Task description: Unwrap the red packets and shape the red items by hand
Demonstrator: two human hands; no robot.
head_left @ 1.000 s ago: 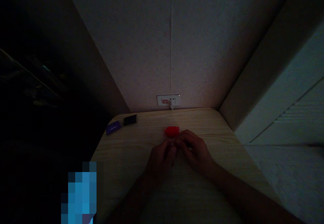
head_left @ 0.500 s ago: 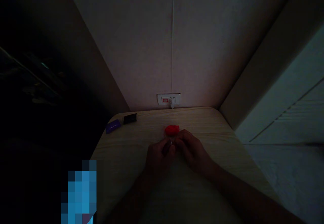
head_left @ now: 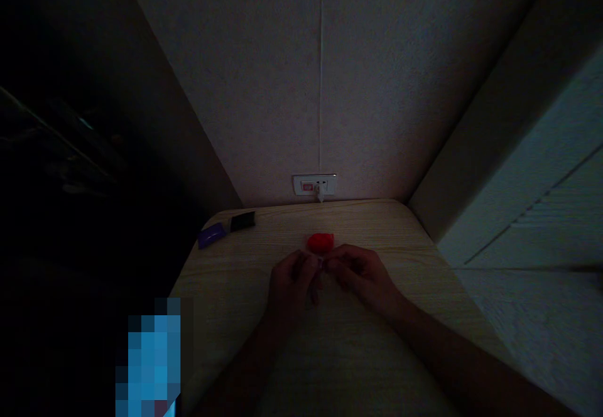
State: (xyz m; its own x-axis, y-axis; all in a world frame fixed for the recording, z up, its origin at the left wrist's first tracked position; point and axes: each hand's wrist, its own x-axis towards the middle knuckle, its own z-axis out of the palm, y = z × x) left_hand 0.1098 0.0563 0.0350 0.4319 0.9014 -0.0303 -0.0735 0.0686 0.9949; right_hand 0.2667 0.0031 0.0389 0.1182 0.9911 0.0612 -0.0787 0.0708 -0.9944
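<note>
The room is very dark. My left hand (head_left: 293, 282) and my right hand (head_left: 358, 274) rest on a pale wooden table (head_left: 226, 291), fingertips pinched together and meeting over a tiny object (head_left: 321, 264) that I cannot make out. A small red object (head_left: 320, 242) lies on the table just beyond my fingertips, not touched by either hand.
A purple packet (head_left: 210, 235) and a black flat item (head_left: 242, 221) lie at the table's far left corner. A wall socket (head_left: 315, 185) with a plug sits on the wall behind the table. A pale cabinet (head_left: 532, 197) stands on the right.
Both hands have shifted slightly, their fingers still pinched together over the same spot. The red object has not moved.
</note>
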